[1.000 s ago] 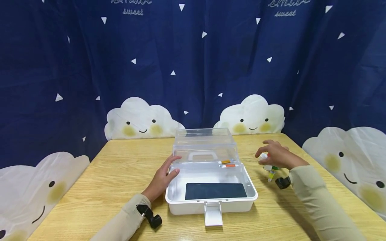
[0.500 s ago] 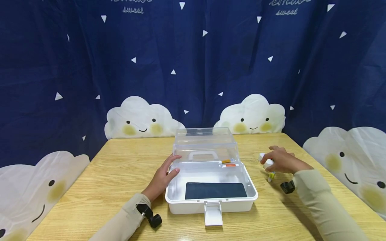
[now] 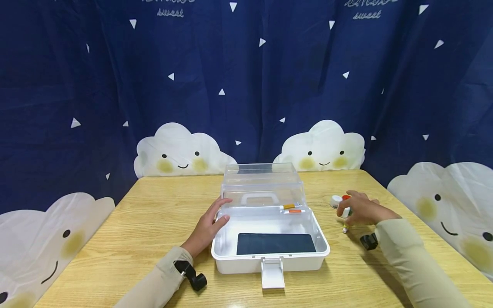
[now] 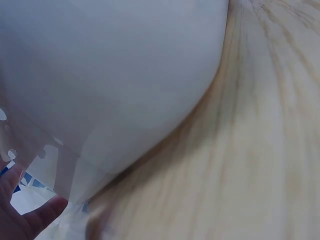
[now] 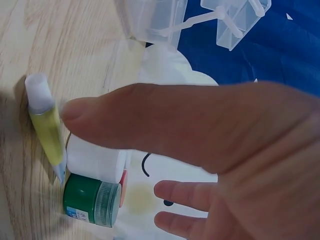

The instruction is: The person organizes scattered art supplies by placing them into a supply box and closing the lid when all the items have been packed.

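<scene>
A white plastic box (image 3: 269, 265) stands with its transparent lid (image 3: 262, 188) raised. My left hand (image 3: 206, 226) rests at its left side, fingers extended towards the lid hinge and thumb over the rim. In the left wrist view, fingers (image 4: 42, 217) show beyond the white box wall (image 4: 125, 75). My right hand (image 3: 362, 209) is over several small paint containers, thumb and index finger around a white jar (image 5: 95, 157). Beside that jar stand a green jar (image 5: 82, 197) with a clear cap and a yellow tube (image 5: 46, 132). A red lid (image 3: 346, 197) shows behind the fingers.
Another white jar (image 3: 336, 201) stands left of the right hand. An orange tube (image 3: 294, 211) and an amber tube (image 3: 289, 206) lie at the box's back right. A dark panel (image 3: 275, 244) lies inside. The front latch (image 3: 272, 273) hangs down onto the wooden table (image 3: 161, 205).
My right hand has moved right and down, its thumb and index finger closing around the white jar. The other white jar and red lid show more plainly. My left hand has stayed still.
</scene>
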Tool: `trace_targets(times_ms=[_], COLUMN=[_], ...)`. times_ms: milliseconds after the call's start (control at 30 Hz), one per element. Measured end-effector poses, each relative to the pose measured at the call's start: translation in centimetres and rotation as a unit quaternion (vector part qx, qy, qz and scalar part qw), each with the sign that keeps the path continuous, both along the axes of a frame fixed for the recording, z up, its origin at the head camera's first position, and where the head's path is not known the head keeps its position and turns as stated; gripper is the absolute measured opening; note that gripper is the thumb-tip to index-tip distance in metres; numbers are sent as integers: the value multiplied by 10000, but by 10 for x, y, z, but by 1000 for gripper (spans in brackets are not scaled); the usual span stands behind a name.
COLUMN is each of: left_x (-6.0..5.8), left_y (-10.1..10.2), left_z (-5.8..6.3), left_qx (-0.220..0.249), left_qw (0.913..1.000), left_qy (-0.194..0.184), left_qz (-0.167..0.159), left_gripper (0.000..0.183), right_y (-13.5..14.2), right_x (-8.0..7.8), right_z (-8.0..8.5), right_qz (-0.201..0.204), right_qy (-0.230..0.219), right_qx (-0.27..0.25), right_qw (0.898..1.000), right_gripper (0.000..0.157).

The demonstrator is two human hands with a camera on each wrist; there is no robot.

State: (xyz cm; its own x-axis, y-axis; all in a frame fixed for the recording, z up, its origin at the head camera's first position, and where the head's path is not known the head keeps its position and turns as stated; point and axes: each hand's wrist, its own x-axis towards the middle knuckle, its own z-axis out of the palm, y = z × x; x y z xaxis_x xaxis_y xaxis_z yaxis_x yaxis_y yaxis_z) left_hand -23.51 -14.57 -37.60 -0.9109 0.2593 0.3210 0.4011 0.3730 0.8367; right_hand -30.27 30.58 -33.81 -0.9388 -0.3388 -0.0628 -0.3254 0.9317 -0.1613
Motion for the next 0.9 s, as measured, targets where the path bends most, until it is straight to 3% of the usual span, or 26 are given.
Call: trace_targets(times_ms=[500, 733, 900], left_x=[0, -27, -27], left_y=[0, -7, -7], left_z=[0, -34, -35], left_qx=[-26, 63, 90], left_qw=[10000, 9999, 9998], left_qy=[-11, 135, 150], left_qz=[-18, 71, 59], left_gripper=[48, 45, 45], right_y=[2, 1, 2], right_x=[3, 3, 2], right_z=[-3, -5, -8], right_qz=[-9, 49, 128], right_qy=[-24, 6, -26], right_qx=[-96, -58, -177], right_qw=[10000, 10000, 9998], right_gripper=[29, 27, 27])
